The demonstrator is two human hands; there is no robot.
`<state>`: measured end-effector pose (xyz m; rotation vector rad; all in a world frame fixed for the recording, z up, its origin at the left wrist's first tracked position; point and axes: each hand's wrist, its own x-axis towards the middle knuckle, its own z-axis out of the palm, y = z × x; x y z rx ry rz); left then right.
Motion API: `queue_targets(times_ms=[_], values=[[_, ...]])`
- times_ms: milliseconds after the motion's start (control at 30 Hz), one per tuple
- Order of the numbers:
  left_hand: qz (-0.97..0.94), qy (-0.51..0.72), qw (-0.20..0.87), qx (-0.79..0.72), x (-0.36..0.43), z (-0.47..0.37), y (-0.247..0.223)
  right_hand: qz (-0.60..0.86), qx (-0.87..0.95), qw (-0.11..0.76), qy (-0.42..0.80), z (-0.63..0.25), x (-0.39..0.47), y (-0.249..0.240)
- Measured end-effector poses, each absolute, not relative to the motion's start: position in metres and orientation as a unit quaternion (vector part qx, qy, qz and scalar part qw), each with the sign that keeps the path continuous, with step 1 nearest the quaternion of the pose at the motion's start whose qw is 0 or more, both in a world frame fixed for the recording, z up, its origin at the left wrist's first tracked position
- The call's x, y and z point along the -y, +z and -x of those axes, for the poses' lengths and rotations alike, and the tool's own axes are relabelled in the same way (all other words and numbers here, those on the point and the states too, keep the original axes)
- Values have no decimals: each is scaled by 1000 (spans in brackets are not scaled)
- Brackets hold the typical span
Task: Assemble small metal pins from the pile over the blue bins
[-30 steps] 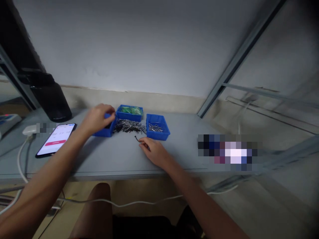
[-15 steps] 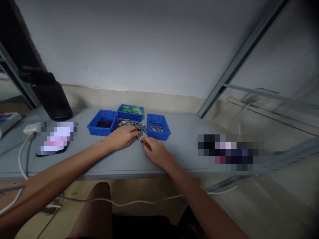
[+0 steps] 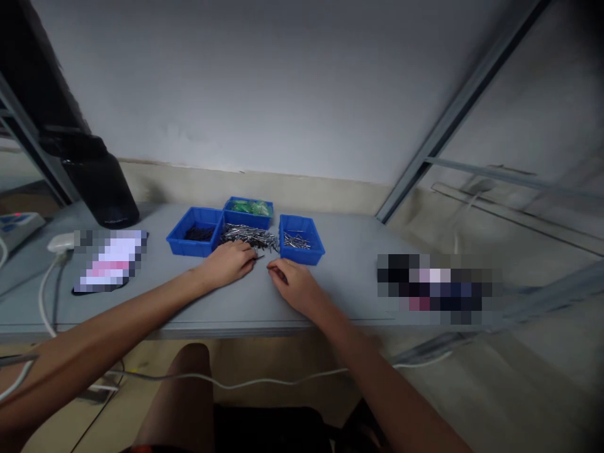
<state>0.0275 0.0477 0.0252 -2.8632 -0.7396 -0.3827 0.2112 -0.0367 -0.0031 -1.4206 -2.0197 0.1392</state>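
Note:
My left hand (image 3: 230, 263) rests at the front of a loose pile of thin silver metal pins (image 3: 243, 234). Its fingers are closed, and a short thin dark piece (image 3: 260, 257) sticks out from the fingertips. Just to the right, my right hand (image 3: 295, 282) is curled with thumb and forefinger together; anything between them is too small to make out. A blue bin (image 3: 302, 257) holding similar silver pins stands behind the right hand. Left of the pile, another blue bin (image 3: 189, 246) contains dark small parts.
A third blue bin (image 3: 250, 220) with green contents stands behind the pile on the grey table (image 3: 349, 251). A black bottle (image 3: 106, 189), a phone (image 3: 113, 261) and a white plug with cable (image 3: 61, 242) are at left. A blurred dark object (image 3: 438, 286) lies at right.
My left hand has drawn back slightly left, widening the gap to my right hand. The dark piece at its fingertips now lies flatter. My right hand has barely moved.

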Motion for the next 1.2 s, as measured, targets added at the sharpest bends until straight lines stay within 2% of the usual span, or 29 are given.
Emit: queue_targets(times_ms=[200,700,1200], values=[[965,-135,25,224,-40,-28,33,545,757,355,57,-210,38,-3],[966,-149,-7,211,-35,-28,38,542,779,314,36,-214,34,-5],[961,-187,-32,201,-39,-27,36,563,753,337,51,-212,37,1]])
